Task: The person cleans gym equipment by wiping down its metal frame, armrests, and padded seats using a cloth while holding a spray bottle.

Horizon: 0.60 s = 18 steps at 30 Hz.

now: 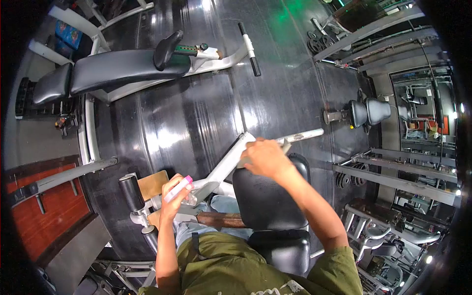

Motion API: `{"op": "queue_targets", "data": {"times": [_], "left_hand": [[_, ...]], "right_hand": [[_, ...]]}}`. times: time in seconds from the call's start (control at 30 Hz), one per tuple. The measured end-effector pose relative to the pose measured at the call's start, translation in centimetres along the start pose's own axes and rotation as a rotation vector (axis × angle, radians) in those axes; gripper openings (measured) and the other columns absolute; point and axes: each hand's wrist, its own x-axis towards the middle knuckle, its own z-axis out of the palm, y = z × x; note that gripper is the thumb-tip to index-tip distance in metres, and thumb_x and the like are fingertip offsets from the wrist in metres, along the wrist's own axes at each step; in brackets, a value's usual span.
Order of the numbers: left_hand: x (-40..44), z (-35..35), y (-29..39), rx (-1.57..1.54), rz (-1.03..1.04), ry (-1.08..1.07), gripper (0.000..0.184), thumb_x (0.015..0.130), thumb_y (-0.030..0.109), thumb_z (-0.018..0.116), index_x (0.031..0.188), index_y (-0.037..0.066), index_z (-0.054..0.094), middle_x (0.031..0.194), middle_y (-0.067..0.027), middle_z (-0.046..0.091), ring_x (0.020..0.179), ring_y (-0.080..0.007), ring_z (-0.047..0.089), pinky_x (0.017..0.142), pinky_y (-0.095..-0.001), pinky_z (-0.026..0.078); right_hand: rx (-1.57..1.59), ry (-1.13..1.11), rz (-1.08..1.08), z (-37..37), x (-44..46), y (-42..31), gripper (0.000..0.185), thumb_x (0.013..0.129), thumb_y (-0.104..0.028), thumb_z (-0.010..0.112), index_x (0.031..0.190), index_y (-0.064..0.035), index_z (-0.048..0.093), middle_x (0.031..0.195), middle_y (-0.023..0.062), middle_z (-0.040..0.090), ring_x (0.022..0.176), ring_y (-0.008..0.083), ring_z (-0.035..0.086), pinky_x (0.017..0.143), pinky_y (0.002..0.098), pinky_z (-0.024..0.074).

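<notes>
My left hand (172, 194) is closed around a small bottle (179, 189) with a pink top and a pale body, held above the machine's lower frame. Over the white metal frame (227, 160) of the machine, my right hand (265, 156) has its fingers bent down at the top edge of the black padded backrest (268, 196). A greyish piece shows beside those fingers, partly hidden, and I cannot make out whether it is a cloth. Below the backrest is the black seat pad (280, 248).
A long black bench (123, 71) with a white frame stands at upper left. Black rollers (132, 192) are left of my left hand. A small padded seat (377, 111) and weight racks (403, 177) stand at right.
</notes>
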Motion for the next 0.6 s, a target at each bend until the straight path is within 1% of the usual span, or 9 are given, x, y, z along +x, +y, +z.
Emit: {"op": "queue_targets", "data": {"times": [0.03,0.13,0.17,0.23,0.3,0.4,0.47,0.5,0.6], "left_hand": [[-0.1,0.2,0.2,0.009,0.006,-0.012,0.016,0.084,0.013,0.068,0.079,-0.001,0.065,0.078,-0.0016,0.051,0.061,-0.0082,0.050,0.055,-0.0247,0.039],[-0.6,0.8,1.5,0.043,0.028,-0.036,0.017,0.084,0.014,0.069,0.079,-0.001,0.064,0.077,-0.0014,0.050,0.061,-0.0081,0.050,0.055,-0.0250,0.039],[-0.9,1.1,1.9,0.062,0.035,-0.054,0.017,0.084,0.014,0.070,0.078,-0.001,0.064,0.077,-0.0013,0.049,0.060,-0.0080,0.050,0.055,-0.0250,0.038],[-1.4,1.2,2.1,0.056,0.034,-0.049,0.018,0.084,0.014,0.070,0.078,-0.001,0.062,0.076,-0.0010,0.048,0.061,-0.0076,0.050,0.055,-0.0248,0.038],[-2.0,1.2,2.1,0.036,0.045,-0.074,0.017,0.084,0.012,0.070,0.077,-0.001,0.061,0.076,-0.0008,0.048,0.061,-0.0074,0.050,0.056,-0.0248,0.038],[-2.9,1.1,2.2,0.007,0.057,-0.071,0.012,0.084,0.009,0.069,0.080,-0.001,0.064,0.078,-0.0013,0.049,0.062,-0.0072,0.050,0.056,-0.0243,0.039],[-3.4,0.9,2.0,0.000,0.078,-0.074,0.010,0.084,0.008,0.068,0.082,-0.001,0.065,0.079,-0.0015,0.050,0.062,-0.0073,0.050,0.057,-0.0241,0.039],[-3.6,0.7,1.8,-0.005,0.089,-0.080,0.009,0.084,0.008,0.068,0.083,-0.001,0.065,0.080,-0.0018,0.051,0.062,-0.0073,0.050,0.057,-0.0240,0.039],[-4.3,0.7,1.5,0.004,0.102,-0.085,0.008,0.084,0.007,0.067,0.085,-0.001,0.066,0.080,-0.0020,0.051,0.061,-0.0074,0.050,0.057,-0.0241,0.039]], "right_hand": [[-0.020,-0.038,0.000,0.7,0.7,-1.3,0.021,0.076,-0.027,0.075,0.095,-0.0186,0.076,0.101,0.0033,0.068,0.099,0.0252,0.066,0.080,0.0411,0.0550],[-0.188,-0.024,-0.119,4.4,2.3,-4.2,0.015,0.073,-0.020,0.073,0.087,-0.0168,0.076,0.100,0.0029,0.067,0.096,0.0251,0.066,0.073,0.0396,0.0558],[-0.193,-0.015,-0.126,4.6,2.0,-4.2,0.015,0.073,-0.020,0.073,0.087,-0.0168,0.076,0.100,0.0029,0.067,0.096,0.0251,0.066,0.073,0.0396,0.0558],[-0.132,0.038,-0.190,3.8,0.9,-4.0,0.011,0.073,-0.012,0.068,0.082,-0.0108,0.075,0.094,0.0032,0.069,0.095,0.0266,0.066,0.073,0.0397,0.0536],[-0.114,0.062,-0.205,2.4,-1.0,-2.6,0.010,0.070,-0.017,0.073,0.080,-0.0138,0.075,0.095,0.0033,0.068,0.095,0.0256,0.065,0.073,0.0392,0.0544],[-0.080,0.010,-0.149,-1.5,-3.8,-1.5,0.012,0.070,-0.018,0.073,0.081,-0.0132,0.076,0.094,0.0036,0.068,0.094,0.0252,0.066,0.073,0.0390,0.0554],[-0.064,0.098,-0.049,-1.9,-4.5,-0.9,0.012,0.071,-0.019,0.073,0.081,-0.0132,0.076,0.093,0.0038,0.068,0.094,0.0253,0.066,0.071,0.0391,0.0565],[-0.070,0.104,-0.050,-1.3,-4.2,-1.2,0.012,0.071,-0.019,0.073,0.081,-0.0132,0.076,0.093,0.0038,0.068,0.094,0.0253,0.066,0.071,0.0391,0.0565],[-0.220,0.267,0.059,3.0,-1.9,-3.1,0.012,0.077,-0.019,0.069,0.083,-0.0113,0.076,0.093,0.0057,0.068,0.094,0.0266,0.066,0.069,0.0391,0.0571]]}}
